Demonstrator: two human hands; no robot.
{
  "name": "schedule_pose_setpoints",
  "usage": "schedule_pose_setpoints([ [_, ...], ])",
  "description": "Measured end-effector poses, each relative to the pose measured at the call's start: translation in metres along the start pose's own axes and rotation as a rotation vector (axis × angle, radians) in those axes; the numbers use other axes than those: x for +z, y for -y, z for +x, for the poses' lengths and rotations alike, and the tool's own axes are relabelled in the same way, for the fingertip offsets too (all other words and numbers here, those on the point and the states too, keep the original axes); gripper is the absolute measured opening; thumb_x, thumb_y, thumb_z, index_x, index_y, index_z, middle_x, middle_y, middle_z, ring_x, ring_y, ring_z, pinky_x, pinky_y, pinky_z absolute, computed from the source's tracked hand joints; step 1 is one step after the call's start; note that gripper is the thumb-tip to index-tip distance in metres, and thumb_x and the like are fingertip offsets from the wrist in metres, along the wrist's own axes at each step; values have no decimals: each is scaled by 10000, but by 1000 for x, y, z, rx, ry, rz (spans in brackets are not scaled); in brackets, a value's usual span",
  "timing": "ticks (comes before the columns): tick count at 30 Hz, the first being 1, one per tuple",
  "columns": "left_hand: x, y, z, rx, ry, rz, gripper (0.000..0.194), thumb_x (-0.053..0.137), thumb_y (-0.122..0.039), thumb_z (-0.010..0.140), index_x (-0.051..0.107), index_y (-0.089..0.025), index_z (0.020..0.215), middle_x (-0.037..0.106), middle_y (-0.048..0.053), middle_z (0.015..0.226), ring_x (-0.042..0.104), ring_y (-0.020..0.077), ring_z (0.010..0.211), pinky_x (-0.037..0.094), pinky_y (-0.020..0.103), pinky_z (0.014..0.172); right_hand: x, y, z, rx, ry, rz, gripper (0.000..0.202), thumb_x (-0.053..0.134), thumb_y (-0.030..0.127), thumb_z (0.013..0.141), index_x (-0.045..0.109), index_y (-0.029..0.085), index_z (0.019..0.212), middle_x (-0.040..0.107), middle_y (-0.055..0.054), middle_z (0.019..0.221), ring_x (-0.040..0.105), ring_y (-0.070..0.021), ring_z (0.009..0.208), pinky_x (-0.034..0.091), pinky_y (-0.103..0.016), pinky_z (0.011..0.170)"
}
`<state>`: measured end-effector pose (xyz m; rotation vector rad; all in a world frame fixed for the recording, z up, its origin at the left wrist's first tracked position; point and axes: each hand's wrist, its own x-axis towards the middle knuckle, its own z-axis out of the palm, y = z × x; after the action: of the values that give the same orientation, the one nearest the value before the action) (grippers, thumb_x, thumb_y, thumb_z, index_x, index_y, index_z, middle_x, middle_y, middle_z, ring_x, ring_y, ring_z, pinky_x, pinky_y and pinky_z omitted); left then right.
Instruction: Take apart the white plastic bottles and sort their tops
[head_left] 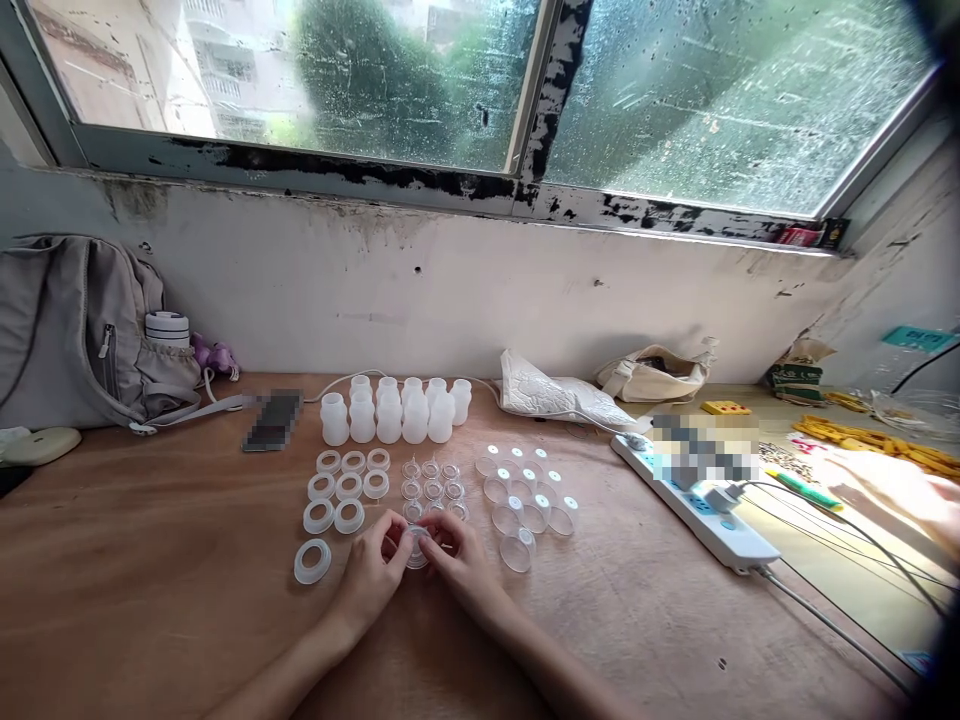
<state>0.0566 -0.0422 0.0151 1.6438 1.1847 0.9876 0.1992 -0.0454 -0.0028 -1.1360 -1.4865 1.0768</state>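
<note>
My left hand (pixel 380 560) and my right hand (pixel 459 560) meet at the middle of the table, both pinching a small clear round plastic part (pixel 416 560) between thumbs and fingers. Just beyond them lie several small clear pieces (pixel 433 489) in rows, the nearest partly hidden by my fingers. On the left are several frosted white rings (pixel 349 486), one of them (pixel 312 562) nearer me. To the right, several clear discs with small white-tipped pieces (pixel 517 552) lie in staggered rows. Several frosted white bottles (pixel 388 420) stand upright behind the rings.
A grey backpack (pixel 82 330) and a dark phone-like object (pixel 273 420) are at the back left. A white power strip (pixel 705 520) with cables lies right. Behind are a silvery white package (pixel 551 390) and a beige pouch (pixel 656 377), against the wall.
</note>
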Motion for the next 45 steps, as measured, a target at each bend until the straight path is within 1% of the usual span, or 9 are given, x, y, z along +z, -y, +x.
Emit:
schedule_pose_setpoints([
  [3,2,0,-2,11,6,-22,180,427,-359,807,457,-193,747,520,-20,669,523,114,532,438,218,505,1,2,0,-1,-7,3,153,555,304,760,581,190,858,528,12,676,497,-82,521,460,-190,453],
  [9,7,3,-3,-43,12,-149,259,393,-368,827,426,-205,1026,544,1,788,592,133,620,495,250,570,4,-1,3,125,10,177,218,547,377,738,480,177,795,521,28,657,522,-87,440,447,-202,375],
  [15,6,3,-4,-64,68,-94,215,394,-402,818,457,-199,843,533,-20,636,545,131,516,442,215,433,-3,4,1,29,-10,-36,151,530,313,762,552,168,795,512,27,602,460,-84,476,378,-187,412],
  [19,6,1,-5,-14,60,-11,179,388,-363,822,426,-199,760,490,-37,587,496,110,497,402,194,440,-3,9,0,-46,-4,-107,86,527,241,754,563,163,746,528,19,635,450,-92,555,370,-201,510],
  [27,7,2,-6,-15,53,105,125,401,-289,788,401,-200,701,439,-63,526,433,86,443,359,182,443,-1,12,-2,-46,15,-185,81,517,188,742,580,146,711,510,22,610,424,-92,564,343,-199,524],
  [31,7,2,-4,-50,63,6,143,399,-329,795,413,-200,733,492,-45,576,473,98,467,390,187,432,0,11,-3,-50,-32,-212,110,513,214,763,598,164,813,532,7,677,463,-103,601,379,-210,552],
  [35,6,1,-3,-102,69,-136,240,375,-381,813,422,-205,969,588,-5,689,569,142,556,442,216,447,1,8,-3,-27,-55,-150,152,517,265,780,538,175,900,548,5,701,489,-103,582,412,-217,542],
  [42,-1,-7,-5,15,19,80,219,402,-367,815,527,-188,824,625,20,729,592,157,660,453,246,622,0,6,-4,-23,-22,-176,194,500,290,802,591,183,936,569,-24,760,519,-123,638,439,-221,543],
  [45,-1,-6,-5,15,-4,115,226,412,-361,811,537,-182,870,627,24,732,589,160,659,446,247,622,-1,6,-4,-31,-11,-172,214,484,303,814,609,198,952,565,-34,803,529,-131,672,447,-221,551],
])
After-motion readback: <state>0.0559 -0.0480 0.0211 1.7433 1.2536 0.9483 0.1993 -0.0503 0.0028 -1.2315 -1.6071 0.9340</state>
